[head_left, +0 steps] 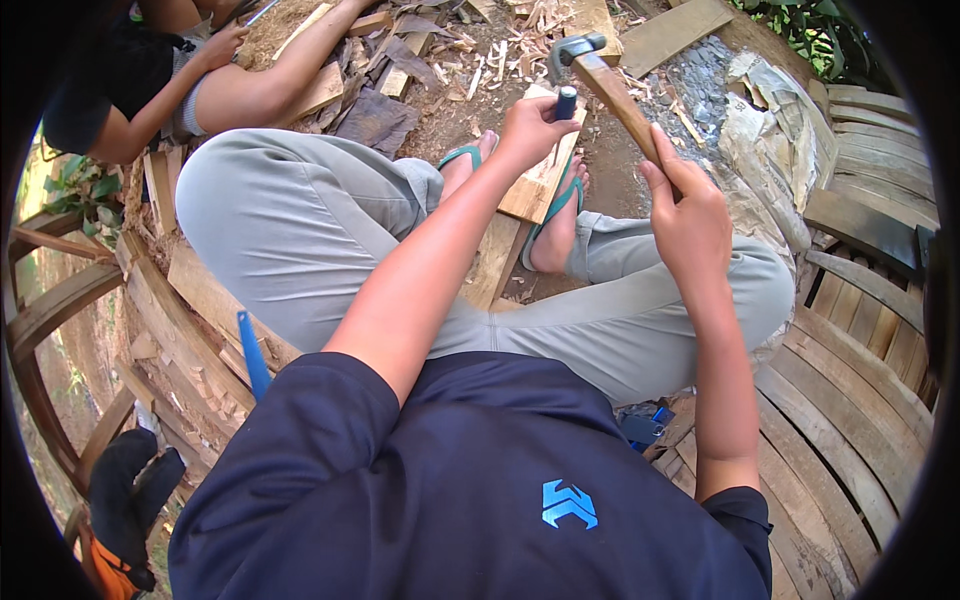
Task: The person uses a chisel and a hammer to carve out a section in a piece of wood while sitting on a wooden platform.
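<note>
My left hand point(535, 135) is closed around a chisel point(566, 100), gripping its dark blue handle. The handle's end points up; the blade is hidden below my fingers. Under that hand lies a pale wooden board point(535, 193), between my sandalled feet point(556, 235). My right hand point(690, 205) grips a claw hammer point(620, 100) by its wooden handle. The metal head point(578, 50) is raised above and just right of the chisel's end, apart from it.
Wood shavings point(490, 70) and offcuts point(675, 38) litter the ground ahead. Another person point(190, 95) sits at the upper left. Slatted wood point(850, 440) curves along the right side. A blue strip point(253, 355) and a black and orange object point(125, 500) are at the left.
</note>
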`<state>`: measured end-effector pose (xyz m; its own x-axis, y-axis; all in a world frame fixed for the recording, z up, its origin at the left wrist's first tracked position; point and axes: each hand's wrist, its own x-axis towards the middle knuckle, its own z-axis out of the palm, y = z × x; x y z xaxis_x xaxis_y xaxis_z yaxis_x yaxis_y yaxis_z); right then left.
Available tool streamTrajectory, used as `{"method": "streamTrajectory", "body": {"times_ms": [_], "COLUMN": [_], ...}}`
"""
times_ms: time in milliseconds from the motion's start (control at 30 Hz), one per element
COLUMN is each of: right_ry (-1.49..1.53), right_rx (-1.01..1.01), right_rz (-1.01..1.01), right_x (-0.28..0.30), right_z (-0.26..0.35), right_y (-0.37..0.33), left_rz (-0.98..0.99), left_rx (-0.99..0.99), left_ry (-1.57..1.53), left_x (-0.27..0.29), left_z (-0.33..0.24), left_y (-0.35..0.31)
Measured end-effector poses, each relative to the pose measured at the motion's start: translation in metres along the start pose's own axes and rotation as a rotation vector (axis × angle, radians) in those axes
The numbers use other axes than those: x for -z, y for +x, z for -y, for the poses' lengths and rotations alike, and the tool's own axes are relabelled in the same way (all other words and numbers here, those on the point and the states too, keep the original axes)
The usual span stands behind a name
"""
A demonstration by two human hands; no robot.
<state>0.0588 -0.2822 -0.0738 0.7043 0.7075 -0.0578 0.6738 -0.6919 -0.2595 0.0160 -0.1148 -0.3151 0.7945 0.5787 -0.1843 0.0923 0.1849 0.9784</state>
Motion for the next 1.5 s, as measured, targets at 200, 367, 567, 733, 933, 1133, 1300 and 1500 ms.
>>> {"method": "streamTrajectory", "body": {"times_ms": [200, 367, 567, 733, 933, 1133, 1300, 1500], "right_ry": [-0.041, 0.128, 0.135, 0.218, 0.239, 0.207, 0.086, -0.066], "right_rx": [-0.055, -0.081, -0.164, -0.177, -0.195, -0.115, 0.002, -0.015], "right_rz": [0.062, -0.023, 0.079, -0.002, -0.010, -0.032, 0.002, 0.088], "right_x": [-0.003, 0.000, -0.007, -0.004, 0.007, 0.009, 0.012, 0.003], "right_z": [0.002, -0.004, -0.019, -0.023, -0.019, -0.014, 0.008, 0.003], "right_y": [0.004, -0.005, -0.010, -0.006, 0.008, 0.011, 0.002, -0.007], "left_rz": [-0.047, 0.093, 0.128, -0.113, -0.155, -0.148, -0.099, -0.091], "left_rx": [0.027, 0.064, -0.036, 0.017, 0.058, 0.043, -0.043, -0.012], "left_ry": [-0.035, -0.042, 0.140, 0.028, -0.038, -0.019, -0.041, 0.103], "left_x": [0.001, -0.003, -0.007, 0.014, 0.020, 0.015, 0.010, 0.008], "left_z": [0.010, -0.025, -0.026, -0.005, 0.003, -0.004, 0.000, -0.001], "left_y": [0.002, -0.014, -0.017, 0.004, 0.002, -0.006, -0.007, -0.009]}}
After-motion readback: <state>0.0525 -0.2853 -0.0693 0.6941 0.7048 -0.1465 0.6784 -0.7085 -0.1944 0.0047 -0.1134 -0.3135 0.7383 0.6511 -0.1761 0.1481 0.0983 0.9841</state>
